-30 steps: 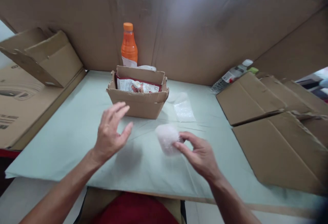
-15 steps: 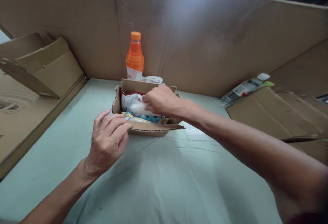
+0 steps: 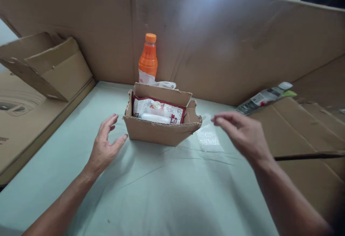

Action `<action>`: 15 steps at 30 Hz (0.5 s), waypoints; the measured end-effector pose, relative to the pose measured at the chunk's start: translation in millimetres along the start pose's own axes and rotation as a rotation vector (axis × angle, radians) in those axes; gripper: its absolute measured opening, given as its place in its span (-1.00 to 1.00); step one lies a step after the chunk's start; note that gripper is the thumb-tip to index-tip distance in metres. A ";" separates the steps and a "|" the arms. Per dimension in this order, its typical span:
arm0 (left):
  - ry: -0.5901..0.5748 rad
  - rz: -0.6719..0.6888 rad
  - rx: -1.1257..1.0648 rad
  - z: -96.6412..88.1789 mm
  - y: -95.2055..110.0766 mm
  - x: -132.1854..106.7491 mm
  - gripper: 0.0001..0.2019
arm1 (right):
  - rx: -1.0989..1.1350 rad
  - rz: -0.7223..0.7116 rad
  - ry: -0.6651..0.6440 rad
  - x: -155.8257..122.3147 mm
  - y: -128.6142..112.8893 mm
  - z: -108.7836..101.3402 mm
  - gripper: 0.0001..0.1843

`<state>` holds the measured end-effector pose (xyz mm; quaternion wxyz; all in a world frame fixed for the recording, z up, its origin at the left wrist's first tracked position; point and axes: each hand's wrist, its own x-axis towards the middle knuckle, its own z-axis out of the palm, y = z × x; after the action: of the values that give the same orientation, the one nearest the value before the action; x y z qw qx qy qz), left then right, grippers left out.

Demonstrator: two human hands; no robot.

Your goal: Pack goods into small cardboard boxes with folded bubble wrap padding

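In the middle of the frame, a small open cardboard box (image 3: 153, 131) stands on a table (image 3: 161, 193) spread with pale green cloth. Inside it, a white packet with dark red edges (image 3: 159, 105) leans towards the back, and a pale, translucent bundle (image 3: 155, 118) lies in front of it, just behind the near wall.

At the centre left, the left hand (image 3: 106, 144) is free and holds nothing, its thumb and fingers spread apart just beside the box's left end. Right of centre, the right hand (image 3: 239, 130) has its thumb and forefinger drawn close together, near the upper end of a flat piece of bubble wrap (image 3: 209, 139) on the cloth; whether the fingertips grip any of it cannot be told.

In the upper middle, behind the box, an orange bottle (image 3: 148, 61) stands upright before a tall cardboard wall (image 3: 215, 31), with a white looped item (image 3: 167, 84) near its base. At the right, a clear bottle (image 3: 264, 98) lies tilted near brown cardboard boxes (image 3: 285, 128), something bright green (image 3: 289, 93) close to its cap. In the upper left, an open carton (image 3: 64, 70) rests on a larger printed carton (image 3: 21, 110).
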<state>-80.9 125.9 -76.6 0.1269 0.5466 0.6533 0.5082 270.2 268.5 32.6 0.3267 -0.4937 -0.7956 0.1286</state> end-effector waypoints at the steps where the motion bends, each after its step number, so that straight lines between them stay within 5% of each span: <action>1: -0.045 -0.051 -0.072 3.6 -6.7 -1.3 -0.35 | 0.062 0.045 -0.015 -15.5 10.6 10.0 -0.69; 4: -0.097 -0.126 -0.273 18.6 -15.2 7.0 -0.31 | 0.220 0.077 -0.143 -40.4 13.9 58.3 -0.46; 8: -0.037 -0.197 -0.395 42.1 2.2 32.5 -0.45 | 0.299 0.127 -0.150 -33.5 -10.2 98.1 -0.48; 11: -0.017 -0.197 -0.366 54.9 24.0 20.2 -0.46 | 0.281 0.187 -0.149 -45.1 -10.5 86.3 -0.56; 15: -0.024 -0.183 -0.215 47.3 34.1 -61.3 -0.44 | 0.268 0.189 -0.153 -87.7 2.3 58.7 -0.57</action>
<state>-4.2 95.2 -94.4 0.2382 0.4740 0.6407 0.5550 260.0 200.2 -47.4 0.3143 -0.5072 -0.7439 0.3009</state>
